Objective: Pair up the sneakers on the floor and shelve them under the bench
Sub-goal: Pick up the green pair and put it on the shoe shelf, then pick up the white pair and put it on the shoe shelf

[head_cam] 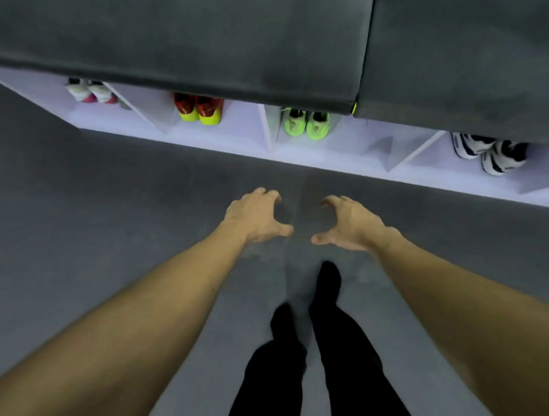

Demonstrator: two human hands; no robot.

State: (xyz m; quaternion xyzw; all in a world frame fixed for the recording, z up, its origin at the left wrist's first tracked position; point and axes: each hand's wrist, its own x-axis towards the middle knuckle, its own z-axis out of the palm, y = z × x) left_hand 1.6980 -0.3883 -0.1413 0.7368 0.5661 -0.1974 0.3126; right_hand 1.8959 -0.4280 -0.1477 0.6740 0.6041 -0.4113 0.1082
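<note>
Left hand: fingers curled into a loose claw, thumb spread out toward the middle, nothing in the grip. Right hand: same pose mirrored, fingers hooked, thumb pointing inward, holding nothing. The two thumbs sit near each other with a gap between them. Both hands hang above the grey floor, apart from it, forearms stretched forward from the bottom corners of the view.

Below the hands: the person's legs in black trousers, feet on the floor.

Ahead: bench with a dark grey padded top, a white shelf beneath it split by dividers into compartments. Sneakers all sit in pairs inside the compartments:
- white-and-pink pair, far left, partly hidden under the bench edge
- red-and-yellow pair, next compartment
- neon green pair, centre compartment
- white-and-navy pair, far right, toes slightly splayed

One compartment between the green and the white-and-navy pairs holds no shoes that can be seen. Bench overhang covers the heels of every pair. Frame is slightly motion-blurred.
</note>
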